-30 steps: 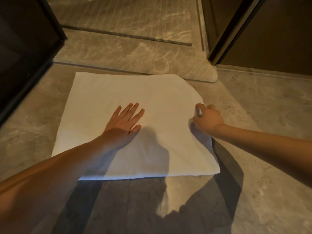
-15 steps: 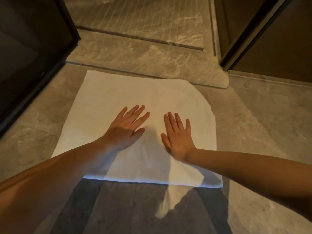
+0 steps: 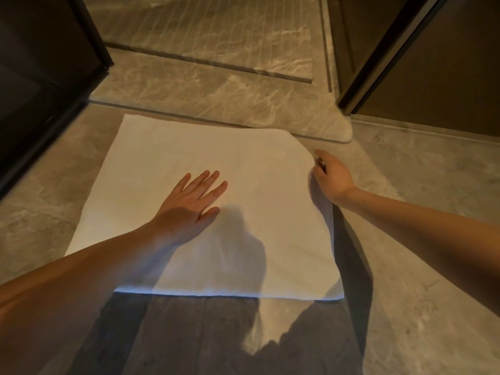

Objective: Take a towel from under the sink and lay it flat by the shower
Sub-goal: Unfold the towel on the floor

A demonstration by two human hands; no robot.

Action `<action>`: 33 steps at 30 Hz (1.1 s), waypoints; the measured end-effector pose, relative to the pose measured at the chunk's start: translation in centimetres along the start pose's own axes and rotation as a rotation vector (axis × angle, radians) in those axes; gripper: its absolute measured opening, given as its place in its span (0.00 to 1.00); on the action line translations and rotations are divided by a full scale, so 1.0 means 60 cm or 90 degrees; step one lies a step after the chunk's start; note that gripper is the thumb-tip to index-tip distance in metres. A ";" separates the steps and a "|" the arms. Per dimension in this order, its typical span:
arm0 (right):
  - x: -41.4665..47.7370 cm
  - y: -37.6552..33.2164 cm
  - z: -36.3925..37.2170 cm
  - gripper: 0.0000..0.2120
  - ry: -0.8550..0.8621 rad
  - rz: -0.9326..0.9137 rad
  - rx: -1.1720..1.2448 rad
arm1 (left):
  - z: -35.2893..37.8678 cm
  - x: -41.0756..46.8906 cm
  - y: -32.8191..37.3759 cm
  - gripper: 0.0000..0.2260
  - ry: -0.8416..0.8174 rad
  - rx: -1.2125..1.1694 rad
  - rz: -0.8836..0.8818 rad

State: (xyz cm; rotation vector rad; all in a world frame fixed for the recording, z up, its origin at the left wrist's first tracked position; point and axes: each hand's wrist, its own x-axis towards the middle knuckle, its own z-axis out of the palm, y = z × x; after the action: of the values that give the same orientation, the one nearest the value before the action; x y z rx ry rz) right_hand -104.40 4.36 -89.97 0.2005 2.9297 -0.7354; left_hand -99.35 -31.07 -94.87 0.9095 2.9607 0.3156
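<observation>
A white towel (image 3: 243, 169) lies spread on the grey stone floor, its far edge along the raised shower threshold (image 3: 221, 104). My left hand (image 3: 189, 204) rests flat on the towel's middle, palm down, fingers apart. My right hand (image 3: 331, 177) is at the towel's right edge near the far right corner, fingers curled and pinching the cloth there. The right edge under that hand is slightly lifted and wavy. My own shadow falls over the towel's near part.
The shower floor (image 3: 205, 31) with fine grooves lies beyond the threshold. A dark glass panel and frame (image 3: 40, 77) stand at the left. A dark door frame (image 3: 378, 58) and brown wall stand at the right. Open grey floor (image 3: 422, 212) extends to the right.
My right hand left the towel's middle, where it lay flat, and went to the right edge, closing on the cloth. The left hand stayed put. The view shifted slightly.
</observation>
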 end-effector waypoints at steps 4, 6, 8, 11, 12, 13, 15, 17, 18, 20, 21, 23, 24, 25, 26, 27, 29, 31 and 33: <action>0.004 -0.004 -0.004 0.17 0.006 0.085 0.101 | 0.002 0.001 -0.002 0.26 -0.008 0.000 -0.004; 0.003 -0.011 0.000 0.12 0.027 0.077 0.131 | 0.004 0.000 -0.003 0.26 -0.005 -0.001 -0.005; -0.003 -0.020 0.002 0.11 0.053 0.067 0.183 | 0.006 0.000 -0.005 0.26 -0.003 -0.001 -0.005; -0.018 -0.033 0.007 0.12 0.071 0.036 0.261 | 0.008 -0.001 -0.007 0.25 0.000 0.000 -0.005; -0.023 -0.036 0.009 0.13 0.074 0.019 0.271 | 0.009 -0.001 -0.007 0.25 0.001 0.000 -0.005; -0.029 -0.038 0.011 0.14 0.077 -0.004 0.267 | 0.008 0.000 -0.007 0.25 0.002 0.001 -0.005; -0.040 -0.040 0.014 0.15 0.077 -0.073 0.222 | 0.007 0.000 -0.006 0.25 0.005 0.002 -0.004; -0.052 -0.043 0.016 0.16 0.054 -0.164 0.172 | 0.007 -0.001 -0.005 0.25 0.008 0.002 -0.004; -0.057 -0.043 0.017 0.16 0.035 -0.214 0.140 | 0.006 -0.001 -0.005 0.25 0.007 0.001 -0.004; -0.065 -0.042 0.021 0.16 -0.004 -0.303 0.057 | 0.006 0.000 -0.005 0.25 0.007 0.001 -0.007; -0.069 -0.040 0.024 0.15 -0.019 -0.333 0.019 | 0.007 0.000 -0.005 0.25 0.006 0.001 -0.007; -0.077 -0.039 0.031 0.15 -0.032 -0.359 -0.028 | 0.008 0.000 -0.006 0.25 0.005 0.005 -0.007; -0.080 -0.037 0.033 0.16 -0.035 -0.365 -0.042 | 0.008 0.000 -0.006 0.25 0.005 0.006 -0.006; -0.082 -0.036 0.033 0.16 -0.042 -0.370 -0.053 | 0.009 0.000 -0.007 0.25 0.005 0.006 -0.005; -0.083 -0.035 0.032 0.16 -0.052 -0.370 -0.054 | 0.010 0.000 -0.008 0.25 0.005 0.006 -0.005; -0.082 -0.035 0.030 0.16 -0.063 -0.358 -0.037 | 0.011 0.001 -0.009 0.25 0.006 0.007 -0.005; -0.078 -0.039 0.024 0.17 -0.062 -0.294 0.055 | 0.013 0.001 -0.010 0.25 0.008 0.008 -0.005; -0.072 -0.047 0.020 0.21 -0.011 -0.198 0.151 | 0.014 0.001 -0.009 0.25 0.013 0.007 -0.004; -0.062 -0.057 0.019 0.29 0.016 -0.104 0.176 | 0.015 0.001 -0.010 0.25 0.020 0.005 -0.003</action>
State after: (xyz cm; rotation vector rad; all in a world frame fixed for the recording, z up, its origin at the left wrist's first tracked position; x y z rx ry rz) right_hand -101.21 0.48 -88.86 -0.0076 2.8818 -1.1701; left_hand -99.64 -31.33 -95.86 0.9064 2.9941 0.3213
